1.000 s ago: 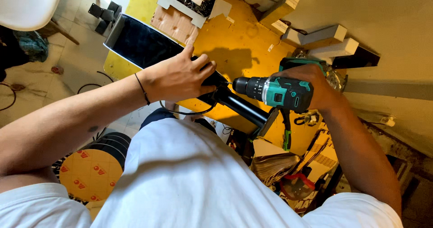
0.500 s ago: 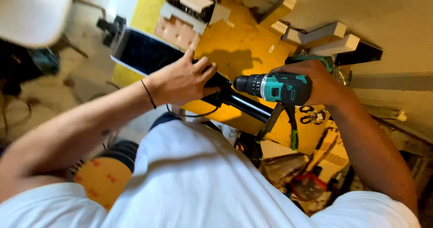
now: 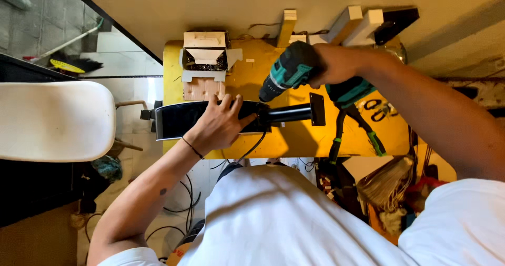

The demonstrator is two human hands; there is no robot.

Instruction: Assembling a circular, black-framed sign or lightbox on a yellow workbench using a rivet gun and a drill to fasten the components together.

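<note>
Cluttered workshop, beige wall behind a yellow desk [image 3: 294, 140]. Left hand [image 3: 220, 123] pressed flat, fingers spread, on a black curved panel [image 3: 181, 120] lying across the desk's near edge; not gripping it. Right hand [image 3: 336, 63] clenched around the grip of a teal cordless drill [image 3: 288, 72], nose tilted down at the joint where the panel meets a black tube with a square end plate [image 3: 297, 112]. Open cardboard box [image 3: 205, 55] at desk's back, wood blocks [image 3: 347, 24] against the wall, white chair [image 3: 55, 121] at left.

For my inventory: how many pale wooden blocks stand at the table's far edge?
3: one narrow block in the middle, then two larger blocks side by side to its right. More may be hidden behind the drill.
</note>
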